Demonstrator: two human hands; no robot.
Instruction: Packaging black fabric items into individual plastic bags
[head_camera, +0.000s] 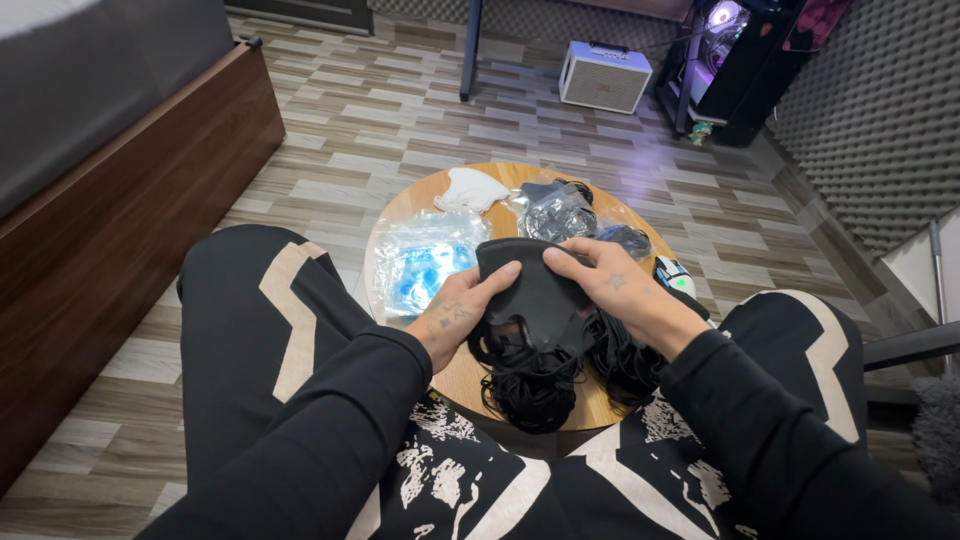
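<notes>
Both hands hold one black face mask (533, 290) above a small round wooden table (470, 375). My left hand (462, 315) grips the mask's left side with the thumb on top. My right hand (618, 290) pinches its upper right edge. Below the mask lies a heap of black masks with tangled ear loops (545, 385). Both arms wear black sleeves.
On the table lie a clear bag of blue masks (425, 265), a white mask (470, 188) and a clear bag of dark masks (560, 215). A small white device (676, 276) sits at the right edge. A bed frame (120, 200) stands left, a white speaker box (604, 76) far back.
</notes>
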